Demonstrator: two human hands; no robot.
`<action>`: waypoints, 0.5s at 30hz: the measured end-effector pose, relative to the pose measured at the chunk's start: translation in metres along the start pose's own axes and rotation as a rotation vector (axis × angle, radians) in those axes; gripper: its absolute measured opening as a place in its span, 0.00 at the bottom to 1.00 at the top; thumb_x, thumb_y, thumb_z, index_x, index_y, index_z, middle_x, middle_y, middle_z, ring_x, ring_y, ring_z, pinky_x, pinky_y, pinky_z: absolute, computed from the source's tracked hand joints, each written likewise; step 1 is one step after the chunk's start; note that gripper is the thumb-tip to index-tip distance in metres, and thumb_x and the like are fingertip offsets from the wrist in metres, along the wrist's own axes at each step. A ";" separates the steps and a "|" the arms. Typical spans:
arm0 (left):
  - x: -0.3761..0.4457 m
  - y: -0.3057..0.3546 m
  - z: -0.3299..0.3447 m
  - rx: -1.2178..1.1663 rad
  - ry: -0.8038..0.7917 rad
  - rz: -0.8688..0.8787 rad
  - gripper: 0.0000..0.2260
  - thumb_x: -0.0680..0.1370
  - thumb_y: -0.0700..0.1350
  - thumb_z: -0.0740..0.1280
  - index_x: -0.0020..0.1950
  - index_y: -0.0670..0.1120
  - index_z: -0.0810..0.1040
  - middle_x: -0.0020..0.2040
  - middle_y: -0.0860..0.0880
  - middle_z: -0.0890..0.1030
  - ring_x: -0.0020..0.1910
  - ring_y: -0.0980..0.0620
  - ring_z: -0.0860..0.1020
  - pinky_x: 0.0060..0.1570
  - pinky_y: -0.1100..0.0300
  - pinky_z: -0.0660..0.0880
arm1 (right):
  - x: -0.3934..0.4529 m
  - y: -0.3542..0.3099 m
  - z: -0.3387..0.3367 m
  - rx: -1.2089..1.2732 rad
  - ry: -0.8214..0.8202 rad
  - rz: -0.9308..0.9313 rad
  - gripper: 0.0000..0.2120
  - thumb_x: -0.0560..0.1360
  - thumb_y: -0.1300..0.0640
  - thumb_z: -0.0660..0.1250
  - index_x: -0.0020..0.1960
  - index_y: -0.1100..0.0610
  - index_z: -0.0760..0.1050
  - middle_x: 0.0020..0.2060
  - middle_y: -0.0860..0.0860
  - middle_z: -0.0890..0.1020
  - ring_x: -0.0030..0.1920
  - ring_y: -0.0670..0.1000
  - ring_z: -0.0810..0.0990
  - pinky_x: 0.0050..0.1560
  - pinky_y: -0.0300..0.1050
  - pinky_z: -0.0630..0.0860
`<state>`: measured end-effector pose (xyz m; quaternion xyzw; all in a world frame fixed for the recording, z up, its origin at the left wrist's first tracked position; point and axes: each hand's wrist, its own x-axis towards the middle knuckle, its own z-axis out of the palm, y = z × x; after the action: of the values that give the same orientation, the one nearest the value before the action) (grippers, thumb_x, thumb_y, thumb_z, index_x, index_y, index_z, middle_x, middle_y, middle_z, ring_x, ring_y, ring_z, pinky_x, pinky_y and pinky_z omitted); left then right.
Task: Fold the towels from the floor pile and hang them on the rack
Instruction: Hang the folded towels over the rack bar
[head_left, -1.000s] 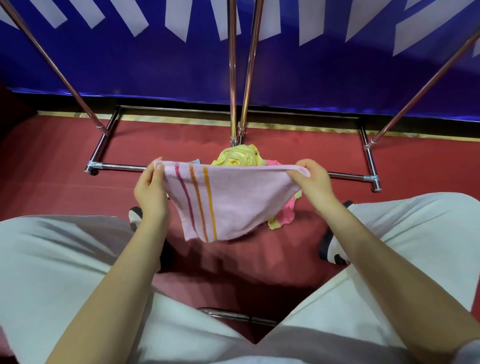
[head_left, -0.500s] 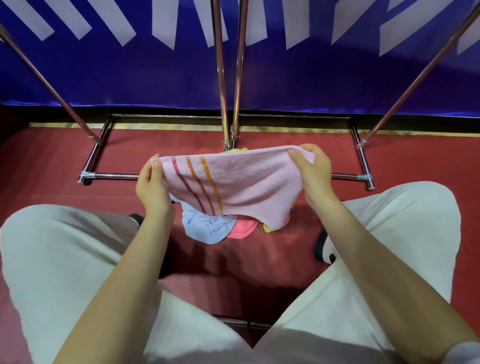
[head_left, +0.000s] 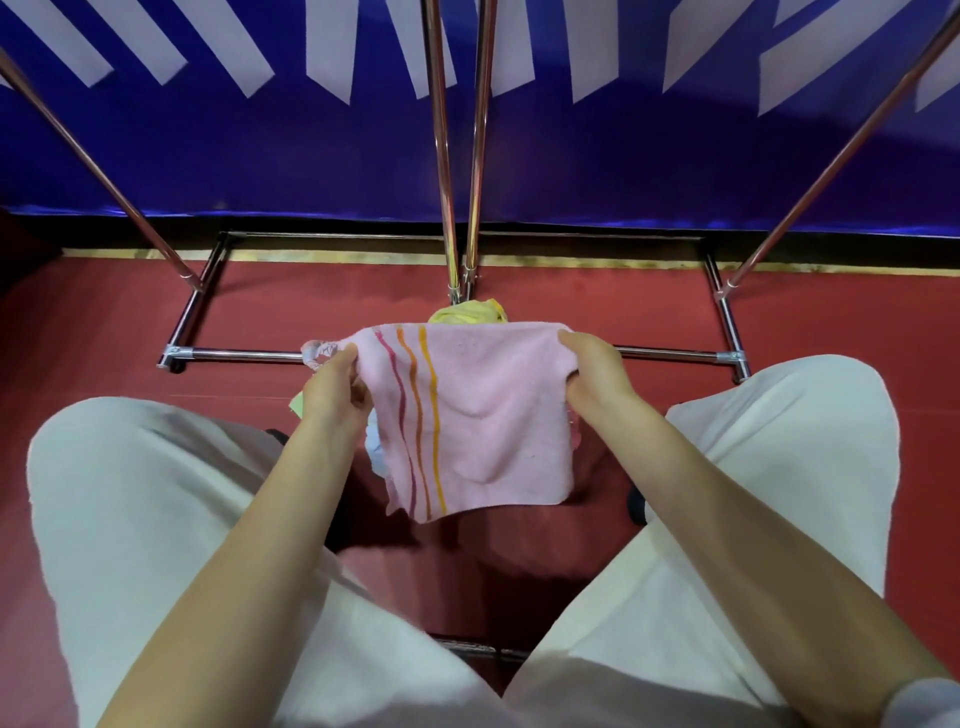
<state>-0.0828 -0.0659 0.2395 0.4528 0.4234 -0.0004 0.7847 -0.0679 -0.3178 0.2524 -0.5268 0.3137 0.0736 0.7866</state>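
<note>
Item: small pink terry towel (head_left: 483, 415) with three wavy stripes, red, orange and yellow, near its left side. It hangs in the air between the person's knees, held by its top edge above the red floor (head_left: 93, 332), with the lower edge loose and slightly rippled. It appears to be folded double, though the layers cannot be told apart for certain.

Holders: left hand (head_left: 332, 392), fingers curled and pinching the top left corner, where a scrap of pale patterned cloth (head_left: 318, 354) shows beside the thumb; whether that is this towel's own edge cannot be told. Right hand (head_left: 597, 371), fingers curled round the top right corner, thumb over the front face.

Behind and below: a floor pile of towels, mostly hidden; a crumpled yellow towel (head_left: 470, 312) shows above the pink one's top edge, a pale blue towel (head_left: 375, 449) beside its left side.

Surround: chrome tube rack (head_left: 447, 156), its base frame lying on the floor, two uprights rising at centre, slanted legs at either side. Blue banner with white stripes (head_left: 208, 130) behind. The person's pale trousers (head_left: 156, 493) in the foreground.

Risks, as judged: only the corners are pinched, so the next fold could let a layer slip and the edges fall out of line. The hanging edge is near the pile and could catch another towel. The hanging rail is out of view, so the lift to it would be made with limp cloth that may unfold.
</note>
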 end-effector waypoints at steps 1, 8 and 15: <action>-0.005 -0.003 0.006 0.007 -0.020 0.004 0.10 0.81 0.41 0.62 0.39 0.47 0.72 0.22 0.56 0.73 0.20 0.62 0.71 0.24 0.69 0.70 | 0.001 0.003 0.002 0.037 -0.007 0.025 0.07 0.76 0.66 0.61 0.53 0.62 0.73 0.49 0.58 0.78 0.47 0.54 0.78 0.44 0.43 0.75; -0.032 -0.021 0.023 0.089 -0.189 0.061 0.07 0.80 0.41 0.62 0.43 0.45 0.75 0.32 0.50 0.75 0.30 0.56 0.72 0.35 0.64 0.70 | -0.016 0.007 0.019 -0.108 -0.190 -0.138 0.07 0.77 0.69 0.61 0.45 0.60 0.74 0.37 0.55 0.76 0.38 0.51 0.75 0.41 0.44 0.71; -0.047 -0.028 0.030 0.212 -0.288 0.227 0.11 0.80 0.42 0.61 0.58 0.39 0.78 0.43 0.45 0.79 0.38 0.52 0.75 0.35 0.64 0.73 | -0.032 0.013 0.029 -0.446 -0.316 -0.420 0.18 0.74 0.68 0.65 0.57 0.49 0.73 0.46 0.51 0.79 0.41 0.41 0.77 0.40 0.32 0.73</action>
<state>-0.1038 -0.1224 0.2578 0.5727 0.2506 -0.0212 0.7802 -0.0867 -0.2798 0.2675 -0.7209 0.0492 0.0574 0.6889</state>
